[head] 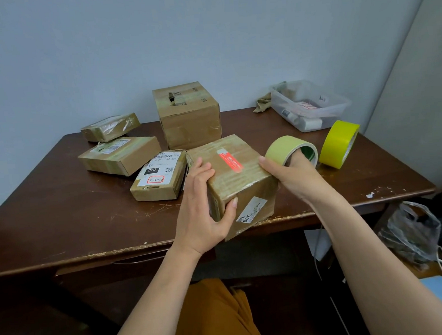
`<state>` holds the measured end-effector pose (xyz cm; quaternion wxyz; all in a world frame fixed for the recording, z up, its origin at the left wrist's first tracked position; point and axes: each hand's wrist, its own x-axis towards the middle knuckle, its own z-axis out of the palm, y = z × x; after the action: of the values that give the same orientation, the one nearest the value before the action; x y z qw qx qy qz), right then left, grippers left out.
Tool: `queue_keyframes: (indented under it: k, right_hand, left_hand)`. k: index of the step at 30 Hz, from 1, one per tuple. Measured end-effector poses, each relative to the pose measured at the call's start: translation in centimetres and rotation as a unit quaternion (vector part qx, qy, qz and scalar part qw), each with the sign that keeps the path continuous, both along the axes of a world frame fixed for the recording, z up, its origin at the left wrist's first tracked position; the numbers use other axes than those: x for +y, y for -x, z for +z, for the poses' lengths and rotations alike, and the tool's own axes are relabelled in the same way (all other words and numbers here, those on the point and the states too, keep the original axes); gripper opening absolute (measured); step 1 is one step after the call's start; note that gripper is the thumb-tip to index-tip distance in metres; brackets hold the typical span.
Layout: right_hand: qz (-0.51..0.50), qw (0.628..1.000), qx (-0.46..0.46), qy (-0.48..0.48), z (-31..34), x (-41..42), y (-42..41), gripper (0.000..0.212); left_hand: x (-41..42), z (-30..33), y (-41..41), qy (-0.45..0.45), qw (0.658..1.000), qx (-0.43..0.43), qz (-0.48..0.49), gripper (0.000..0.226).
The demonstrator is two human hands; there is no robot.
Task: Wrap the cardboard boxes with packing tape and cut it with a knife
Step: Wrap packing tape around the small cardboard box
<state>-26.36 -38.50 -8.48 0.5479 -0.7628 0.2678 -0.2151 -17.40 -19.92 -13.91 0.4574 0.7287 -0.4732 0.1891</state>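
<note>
Left hand grips the near-left corner of the cardboard box, thumb on its front face, fingers on top. Box sits at the table's near edge, corner overhanging. Right hand holds the pale green tape roll, fingers through the core, pressed to the box's right edge. Yellow roll stands just right of it.

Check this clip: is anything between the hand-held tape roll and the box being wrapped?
Nothing visible. The right hand holds the pale tape roll against the box at its top right edge, while the left hand grips the box's near corner.
</note>
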Motion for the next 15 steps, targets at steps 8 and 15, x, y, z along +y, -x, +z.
queue_keyframes:
  k: [8,15]
  right_hand:
    - [0.038,0.998,0.001,-0.045,0.2,0.3,0.2,0.015]
    - [0.066,0.994,0.067,-0.061,0.8,0.2,0.9,0.067]
  left_hand:
    - [-0.9,2.6,1.6,-0.075,0.975,-0.209,-0.009,0.039]
    - [-1.5,3.9,2.3,-0.144,0.967,-0.205,0.037,0.038]
